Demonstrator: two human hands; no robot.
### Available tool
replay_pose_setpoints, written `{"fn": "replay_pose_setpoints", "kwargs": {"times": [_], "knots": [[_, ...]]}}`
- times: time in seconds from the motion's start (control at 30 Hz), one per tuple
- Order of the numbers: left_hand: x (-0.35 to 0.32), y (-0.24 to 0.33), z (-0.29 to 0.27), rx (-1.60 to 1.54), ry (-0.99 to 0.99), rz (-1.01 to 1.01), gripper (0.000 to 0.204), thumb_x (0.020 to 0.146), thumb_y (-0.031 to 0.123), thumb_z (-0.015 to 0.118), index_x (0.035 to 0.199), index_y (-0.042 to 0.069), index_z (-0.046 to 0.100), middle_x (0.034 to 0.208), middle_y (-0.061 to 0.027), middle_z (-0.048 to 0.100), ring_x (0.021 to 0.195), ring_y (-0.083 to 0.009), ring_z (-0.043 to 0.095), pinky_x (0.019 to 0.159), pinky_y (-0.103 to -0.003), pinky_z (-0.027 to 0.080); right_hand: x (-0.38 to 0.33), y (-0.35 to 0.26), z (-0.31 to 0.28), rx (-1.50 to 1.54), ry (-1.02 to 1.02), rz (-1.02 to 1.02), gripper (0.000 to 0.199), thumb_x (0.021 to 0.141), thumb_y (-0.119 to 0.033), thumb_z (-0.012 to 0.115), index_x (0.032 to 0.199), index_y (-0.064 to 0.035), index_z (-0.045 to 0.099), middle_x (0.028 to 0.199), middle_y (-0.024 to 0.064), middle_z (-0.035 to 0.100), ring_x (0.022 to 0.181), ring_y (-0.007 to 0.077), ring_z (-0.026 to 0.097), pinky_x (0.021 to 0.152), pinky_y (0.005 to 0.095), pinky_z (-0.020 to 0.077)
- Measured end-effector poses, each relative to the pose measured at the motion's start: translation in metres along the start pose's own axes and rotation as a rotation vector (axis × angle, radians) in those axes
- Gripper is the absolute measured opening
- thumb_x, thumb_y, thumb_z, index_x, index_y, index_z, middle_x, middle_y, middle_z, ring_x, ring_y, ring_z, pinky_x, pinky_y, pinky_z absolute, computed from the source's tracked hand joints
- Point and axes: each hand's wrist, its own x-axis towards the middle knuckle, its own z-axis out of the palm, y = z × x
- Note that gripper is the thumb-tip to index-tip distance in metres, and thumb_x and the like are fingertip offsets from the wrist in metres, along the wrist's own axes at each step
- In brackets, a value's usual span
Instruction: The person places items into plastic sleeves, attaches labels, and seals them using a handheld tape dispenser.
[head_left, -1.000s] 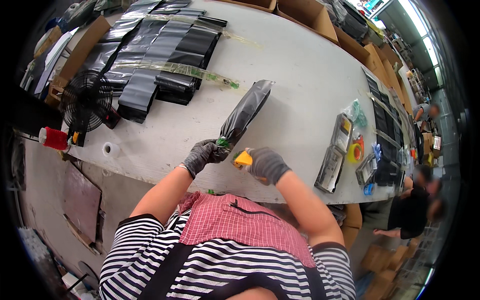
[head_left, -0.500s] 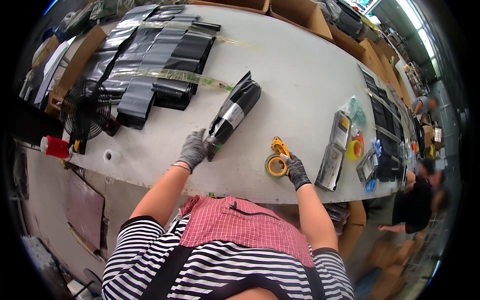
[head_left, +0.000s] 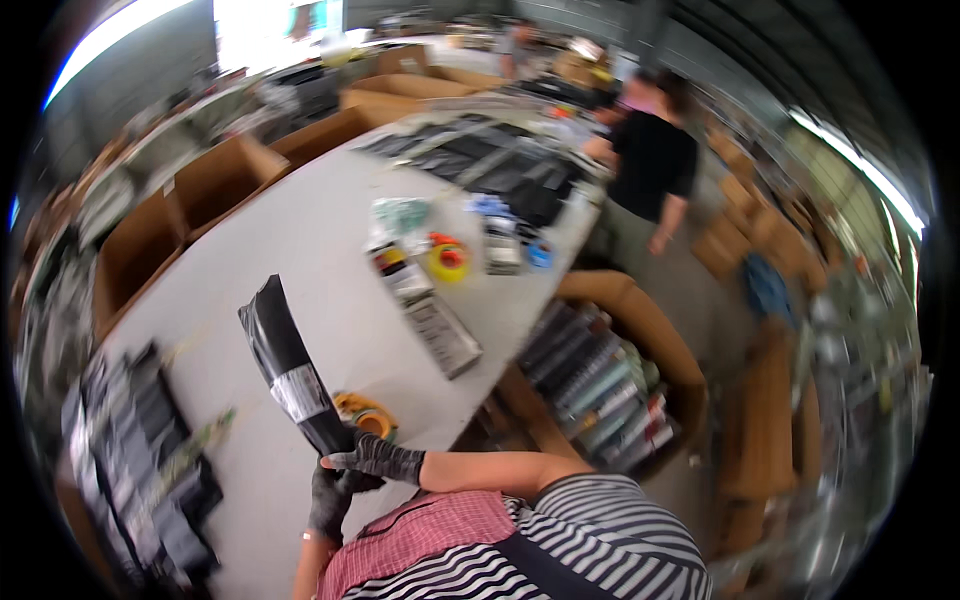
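Observation:
A long black plastic-wrapped package with a pale label slants up over the white table. Its lower end is in my two gloved hands. My left hand closes on that end from below. My right hand wraps round it from the right, fingers reaching across to the left hand. Just behind the right hand lies a yellow tape dispenser, apart from both hands and partly covered by the package.
Flat black packages lie at the table's left, more at its far end. Grey boxes and yellow tape lie mid-table. An open carton of packages stands right of the table. A person in black stands beyond.
My view has swung to the right. The tape dispenser has left my right hand and lies on the table. My right hand has joined the left on the package, which is lifted.

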Motion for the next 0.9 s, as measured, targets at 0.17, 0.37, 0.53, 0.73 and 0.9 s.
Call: {"fn": "replay_pose_setpoints", "kwargs": {"times": [0.17, 0.37, 0.53, 0.73, 0.9], "knots": [[-0.001, 0.063, -0.006, -0.017, 0.043, -0.026, 0.053, 0.092, 0.023, 0.062, 0.137, -0.003, 0.048, 0.106, -0.013, 0.064, 0.08, -0.0181, 0.066, 0.072, -0.029, 0.053, -0.068, -0.059, -0.048, 0.244, 0.273, -0.068, 0.022, 0.087, -0.023, 0.071, 0.097, -0.0046, 0.065, 0.07, 0.0031, 0.063, 0.057, 0.0146, 0.06, 0.052, 0.028, 0.0497], [0.02, 0.055, -0.007, 0.094, -0.024, -0.149, 0.042, 0.098, 0.025, 0.056, 0.135, 0.005, 0.052, 0.115, -0.011, 0.064, 0.099, -0.0198, 0.063, 0.087, -0.033, 0.048, -0.27, -0.145, -0.195, 0.656, 0.801, -0.325, 0.013, 0.089, -0.021, 0.068, 0.088, -0.0086, 0.064, 0.073, -0.0001, 0.059, 0.053, 0.0101, 0.053, 0.047, 0.0263, 0.0462], [0.054, 0.033, 0.021, 0.158, -0.112, -0.168, 0.04, 0.099, 0.025, 0.051, 0.134, 0.004, 0.052, 0.118, -0.0125, 0.063, 0.104, -0.0235, 0.062, 0.089, -0.036, 0.048, -0.51, -0.27, -0.322, 0.264, 1.318, -1.067, 0.041, 0.09, -0.04, 0.063, 0.118, -0.0127, 0.053, 0.1, 0.0047, 0.062, 0.081, 0.0183, 0.062, 0.064, 0.0376, 0.0519], [0.09, -0.013, 0.071, 0.151, -0.247, -0.186, 0.044, 0.092, 0.011, 0.06, 0.131, -0.006, 0.051, 0.116, -0.0139, 0.062, 0.101, -0.0208, 0.063, 0.087, -0.033, 0.054, -0.568, -0.169, -0.407, 0.296, 1.771, -0.788, 0.046, 0.098, -0.035, 0.055, 0.135, -0.0097, 0.046, 0.11, 0.0151, 0.063, 0.097, 0.0308, 0.064, 0.085, 0.044, 0.0551], [0.083, -0.007, 0.137, 0.598, -0.593, -0.082, 0.031, 0.096, 0.014, 0.061, 0.124, 0.002, 0.061, 0.114, -0.0104, 0.068, 0.1, -0.0154, 0.064, 0.089, -0.03, 0.052, -0.452, 0.041, -0.369, 0.606, 1.391, -0.225, 0.018, 0.095, -0.028, 0.058, 0.095, -0.009, 0.059, 0.075, 0.0046, 0.061, 0.068, 0.016, 0.062, 0.06, 0.0298, 0.0519]]}}
